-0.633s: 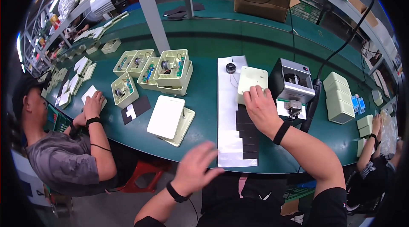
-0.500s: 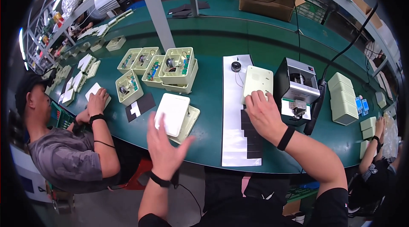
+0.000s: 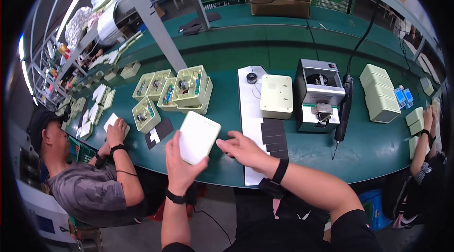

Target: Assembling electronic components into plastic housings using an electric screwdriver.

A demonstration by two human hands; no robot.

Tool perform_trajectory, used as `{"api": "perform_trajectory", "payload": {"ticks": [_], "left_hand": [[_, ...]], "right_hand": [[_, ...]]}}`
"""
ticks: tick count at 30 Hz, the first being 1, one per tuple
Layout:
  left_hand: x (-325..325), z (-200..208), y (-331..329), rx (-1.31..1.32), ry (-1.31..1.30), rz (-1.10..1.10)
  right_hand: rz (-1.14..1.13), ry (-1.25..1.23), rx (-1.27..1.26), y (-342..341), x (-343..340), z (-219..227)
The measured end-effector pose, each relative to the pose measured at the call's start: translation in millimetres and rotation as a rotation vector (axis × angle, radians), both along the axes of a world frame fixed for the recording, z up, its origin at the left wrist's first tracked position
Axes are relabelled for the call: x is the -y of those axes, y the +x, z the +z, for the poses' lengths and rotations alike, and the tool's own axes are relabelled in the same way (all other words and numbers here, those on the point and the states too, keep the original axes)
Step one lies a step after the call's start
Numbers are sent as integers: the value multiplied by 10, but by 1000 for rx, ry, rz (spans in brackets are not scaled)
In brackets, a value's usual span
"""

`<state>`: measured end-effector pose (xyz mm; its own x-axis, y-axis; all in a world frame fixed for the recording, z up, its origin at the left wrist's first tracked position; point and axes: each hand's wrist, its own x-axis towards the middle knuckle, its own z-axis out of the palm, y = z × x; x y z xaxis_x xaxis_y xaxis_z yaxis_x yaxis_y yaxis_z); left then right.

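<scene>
One white case now rests in left fingers.

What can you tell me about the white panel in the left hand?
The panel is a rounded rectangle: smooth white face, pale greenish side along its right edge, plastic by its look. It is slanted over the green bench, face toward the camera, far end leaning right. The left hand grips it, fingers at the left edge, thumb at the near corner. The right hand is close to its right edge; contact is unclear. Its underside is hidden.
</scene>
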<state>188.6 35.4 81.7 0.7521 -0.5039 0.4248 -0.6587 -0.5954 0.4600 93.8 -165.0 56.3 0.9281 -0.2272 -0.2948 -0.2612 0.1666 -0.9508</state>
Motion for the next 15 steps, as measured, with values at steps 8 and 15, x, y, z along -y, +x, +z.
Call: {"api": "perform_trajectory", "payload": {"ticks": [8, 15], "left_hand": [[410, 210, 216, -285, -210, -216], [883, 49, 1192, 34, 51, 203]], "right_hand": [[-301, 448, 246, -708, 345, 144], [-318, 98, 190, -1978, 678, 202]]}}
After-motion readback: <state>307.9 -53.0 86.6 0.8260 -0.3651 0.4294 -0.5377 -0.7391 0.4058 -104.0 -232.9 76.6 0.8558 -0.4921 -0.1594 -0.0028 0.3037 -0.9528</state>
